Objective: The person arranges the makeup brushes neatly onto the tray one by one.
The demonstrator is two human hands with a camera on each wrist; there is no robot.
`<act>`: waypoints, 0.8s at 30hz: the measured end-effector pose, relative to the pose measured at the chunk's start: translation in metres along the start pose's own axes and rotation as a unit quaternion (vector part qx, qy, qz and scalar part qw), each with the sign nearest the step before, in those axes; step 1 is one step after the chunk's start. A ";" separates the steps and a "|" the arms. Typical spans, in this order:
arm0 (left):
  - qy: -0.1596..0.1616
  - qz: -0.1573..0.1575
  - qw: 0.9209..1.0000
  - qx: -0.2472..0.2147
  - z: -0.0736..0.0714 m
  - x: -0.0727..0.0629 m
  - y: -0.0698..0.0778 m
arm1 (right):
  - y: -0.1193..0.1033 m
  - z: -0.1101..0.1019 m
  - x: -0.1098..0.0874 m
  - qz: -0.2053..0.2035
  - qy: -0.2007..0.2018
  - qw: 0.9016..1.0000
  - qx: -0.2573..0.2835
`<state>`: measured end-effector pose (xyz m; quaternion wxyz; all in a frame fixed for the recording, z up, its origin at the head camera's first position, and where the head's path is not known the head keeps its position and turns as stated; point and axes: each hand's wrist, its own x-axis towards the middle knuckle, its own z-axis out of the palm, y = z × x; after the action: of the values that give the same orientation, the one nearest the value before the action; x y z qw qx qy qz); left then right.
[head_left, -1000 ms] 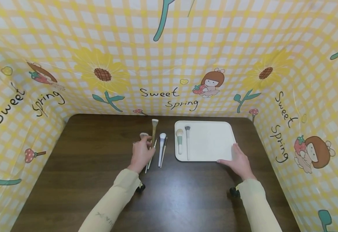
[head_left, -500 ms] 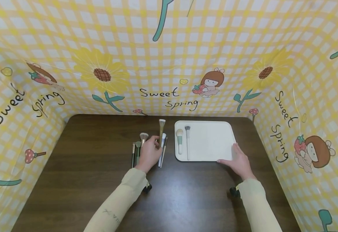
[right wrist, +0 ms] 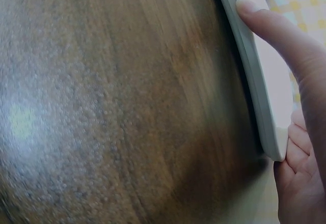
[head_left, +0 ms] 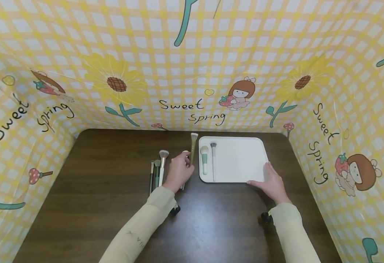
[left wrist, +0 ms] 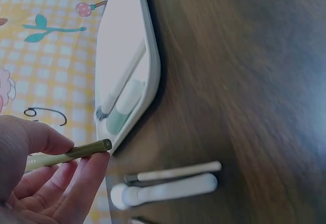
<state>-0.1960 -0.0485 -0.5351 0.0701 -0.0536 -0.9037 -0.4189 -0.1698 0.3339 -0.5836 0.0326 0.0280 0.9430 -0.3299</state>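
Note:
My left hand [head_left: 180, 168] pinches an olive-gold makeup brush [head_left: 193, 148] between thumb and fingers, its pale flat bristles pointing up and away. In the left wrist view, the bare end of its handle [left wrist: 89, 149] sticks out past my fingertips. Just right of it lies a white tray [head_left: 241, 160]. On the tray's left side rest a green-and-white brush [head_left: 204, 162] and a slim grey-tipped brush [head_left: 214, 162], side by side. My right hand [head_left: 272, 184] holds the tray's near right corner, thumb [right wrist: 260, 20] over the front rim and fingers along the right side.
Left of my left hand lie a white-handled brush [head_left: 162, 166], a green brush [head_left: 157, 173] and a dark slim brush [head_left: 151, 173]. Under that hand are a white brush [left wrist: 173, 191] and a thin brush [left wrist: 178, 171]. A checked cloth [head_left: 179, 73] walls the dark wooden table [head_left: 211, 226].
My left hand has carried the olive-gold brush rightward, from over the loose brushes to beside the tray's left edge. The right hand and the tray have stayed put.

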 end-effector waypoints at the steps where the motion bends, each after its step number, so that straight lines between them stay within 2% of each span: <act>1: -0.003 0.000 1.000 -0.001 0.001 0.001 0.002 | 0.001 0.000 0.000 0.000 0.000 1.000 0.000; 7: -0.021 -0.002 1.000 0.004 0.012 0.005 0.013 | 0.002 0.000 0.001 -0.002 0.000 1.000 0.002; 10: -0.042 0.002 0.999 0.004 0.020 0.005 0.017 | 0.002 0.000 0.001 -0.003 0.002 1.000 0.003; 16: -0.063 0.029 0.998 0.005 0.036 0.005 0.029 | 0.002 0.000 0.002 -0.004 0.001 1.000 0.001; 24: -0.088 0.015 0.996 0.015 0.054 0.010 0.048 | 0.002 0.000 0.001 -0.001 0.002 1.000 0.003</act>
<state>-0.2032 0.0234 -0.5319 -0.0026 -0.1030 -0.9117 -0.3976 -0.1708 0.3354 -0.5853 0.0305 0.0272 0.9423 -0.3322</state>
